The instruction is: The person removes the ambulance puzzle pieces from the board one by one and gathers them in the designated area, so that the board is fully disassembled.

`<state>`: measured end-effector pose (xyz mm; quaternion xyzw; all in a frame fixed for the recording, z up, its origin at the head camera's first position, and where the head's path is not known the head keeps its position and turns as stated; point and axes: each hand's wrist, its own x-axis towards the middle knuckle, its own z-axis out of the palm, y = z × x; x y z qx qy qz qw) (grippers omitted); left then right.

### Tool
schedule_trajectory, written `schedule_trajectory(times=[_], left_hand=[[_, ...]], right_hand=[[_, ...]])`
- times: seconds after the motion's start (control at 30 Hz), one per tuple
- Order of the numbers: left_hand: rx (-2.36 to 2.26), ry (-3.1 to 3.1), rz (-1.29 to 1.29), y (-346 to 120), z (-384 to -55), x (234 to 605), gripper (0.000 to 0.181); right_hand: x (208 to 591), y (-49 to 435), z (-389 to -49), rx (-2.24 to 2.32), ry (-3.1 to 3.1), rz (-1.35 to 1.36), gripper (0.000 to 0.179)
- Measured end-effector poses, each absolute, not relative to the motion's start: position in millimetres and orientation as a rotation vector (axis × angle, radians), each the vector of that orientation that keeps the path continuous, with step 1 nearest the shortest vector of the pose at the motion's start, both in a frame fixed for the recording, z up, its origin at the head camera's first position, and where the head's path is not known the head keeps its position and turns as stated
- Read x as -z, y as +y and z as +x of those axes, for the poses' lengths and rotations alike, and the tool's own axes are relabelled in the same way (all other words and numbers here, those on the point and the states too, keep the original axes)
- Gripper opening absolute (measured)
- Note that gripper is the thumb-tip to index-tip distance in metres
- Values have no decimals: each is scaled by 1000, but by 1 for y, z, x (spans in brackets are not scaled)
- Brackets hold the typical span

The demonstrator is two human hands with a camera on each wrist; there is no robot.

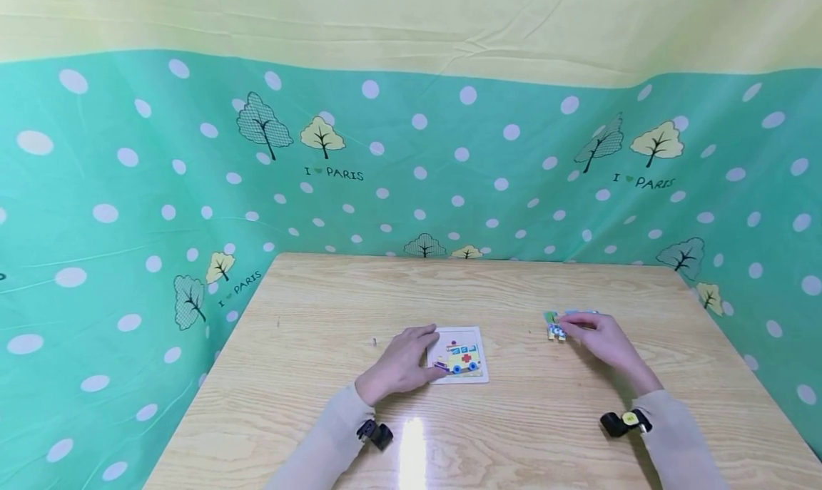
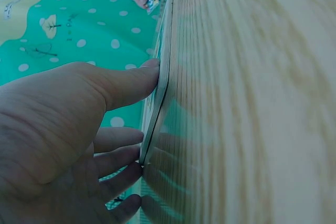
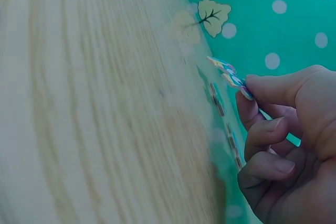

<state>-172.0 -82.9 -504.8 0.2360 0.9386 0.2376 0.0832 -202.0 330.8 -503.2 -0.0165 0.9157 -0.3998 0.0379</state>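
Note:
A jigsaw board with a white frame and a yellow ambulance picture lies flat on the wooden table. My left hand rests at its left side, with the thumb on the near part of the frame and fairly straight fingers along the far left corner. In the left wrist view the thumb touches the edge of the board. To the right, my right hand pinches a small colourful jigsaw piece between thumb and index finger, tilted above the table. Other jigsaw pieces lie under and beside that hand, partly hidden by it.
The wooden table reaches back to a green dotted curtain hanging behind and at both sides. A tiny dark bit lies left of the board. Each wrist wears a small black camera.

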Motion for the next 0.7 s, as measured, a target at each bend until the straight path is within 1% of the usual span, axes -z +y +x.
schedule_trajectory(times=[0.2, 0.5, 0.7], left_hand=[[-701, 2806, 708, -83, -172, 505, 77], [-705, 2804, 708, -83, -172, 506, 78], [-708, 2807, 711, -83, -172, 505, 77]], right_hand=[[506, 334, -202, 1202, 2779, -13, 48], [508, 329, -202, 1160, 2859, -23, 40], [505, 326, -199, 1057, 2901, -2, 42]])
